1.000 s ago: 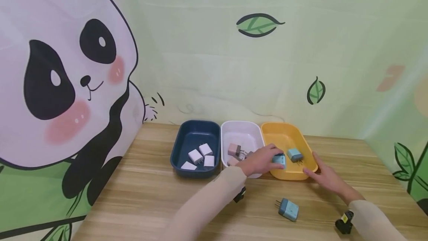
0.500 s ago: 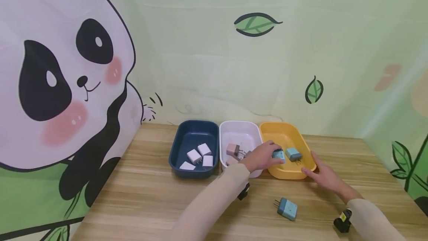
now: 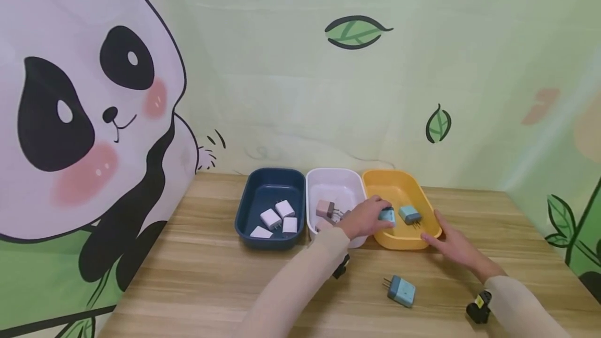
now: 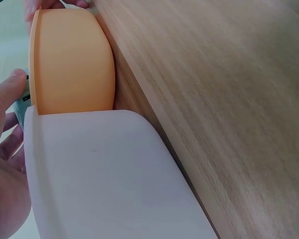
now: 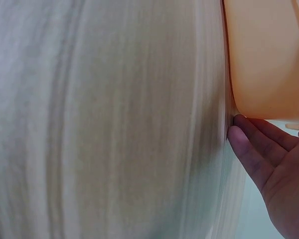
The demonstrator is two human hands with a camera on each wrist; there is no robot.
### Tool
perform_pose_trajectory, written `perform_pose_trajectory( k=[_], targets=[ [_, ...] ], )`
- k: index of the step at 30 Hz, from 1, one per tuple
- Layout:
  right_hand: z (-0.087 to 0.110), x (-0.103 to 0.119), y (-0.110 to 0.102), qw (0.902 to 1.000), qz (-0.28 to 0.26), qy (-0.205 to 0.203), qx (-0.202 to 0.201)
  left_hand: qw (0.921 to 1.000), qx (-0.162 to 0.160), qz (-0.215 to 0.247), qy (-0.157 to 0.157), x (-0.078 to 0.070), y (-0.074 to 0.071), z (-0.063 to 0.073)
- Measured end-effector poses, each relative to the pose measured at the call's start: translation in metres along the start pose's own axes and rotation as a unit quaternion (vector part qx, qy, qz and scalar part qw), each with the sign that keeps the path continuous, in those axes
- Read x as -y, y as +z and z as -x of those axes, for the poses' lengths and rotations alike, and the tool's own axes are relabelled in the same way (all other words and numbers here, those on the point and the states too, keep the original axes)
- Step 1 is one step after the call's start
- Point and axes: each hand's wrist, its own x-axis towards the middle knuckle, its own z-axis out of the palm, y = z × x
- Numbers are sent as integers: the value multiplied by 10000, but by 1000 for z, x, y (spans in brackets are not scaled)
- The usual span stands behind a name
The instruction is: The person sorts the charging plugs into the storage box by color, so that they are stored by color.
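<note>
In the head view my left hand [image 3: 363, 218] reaches over the white bin and pinches a light-blue plug charger [image 3: 387, 216] between thumb and fingers, inside the near left part of the yellow bin [image 3: 387, 181]. The left wrist view shows the thumb on this charger [image 4: 22, 102] by the rim, its lower part hidden. Beside it in the bin lies another blue charger [image 3: 410, 215], prongs toward me. My right hand [image 3: 455, 246] rests at the bin's near right corner, fingers fairly straight; the right wrist view has the fingertips [image 5: 240, 134] right by the orange-looking wall.
A third blue charger [image 3: 401, 291] lies on the wooden table [image 3: 188, 286] in front of the yellow bin. The white bin [image 3: 335, 176] holds pinkish chargers [image 3: 325, 208]; the navy bin [image 3: 272, 176] holds several white ones [image 3: 284, 208]. A patterned cloth wall [image 3: 281, 93] stands behind.
The head view has shifted slightly, so everything sits a little further left. My left hand still pinches its charger, and my right hand stays at the bin's corner.
</note>
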Motion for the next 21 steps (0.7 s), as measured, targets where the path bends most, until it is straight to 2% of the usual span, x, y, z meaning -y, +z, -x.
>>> perform_pose_trajectory(
  k=[6,10,15,21],
  targets=[
    [1,4,-1,10000,38,6,-21,9998,-27,170,-108,1,-3,0],
    [-1,1,0,10000,17,11,-38,9996,-97,249,-73,3,-5,-1],
    [-1,1,-1,10000,38,-23,-57,9994,-295,169,-30,6,-6,-2],
    [1,2,-2,10000,9,-29,-72,9972,-611,67,-418,13,-9,-4]
  ],
)
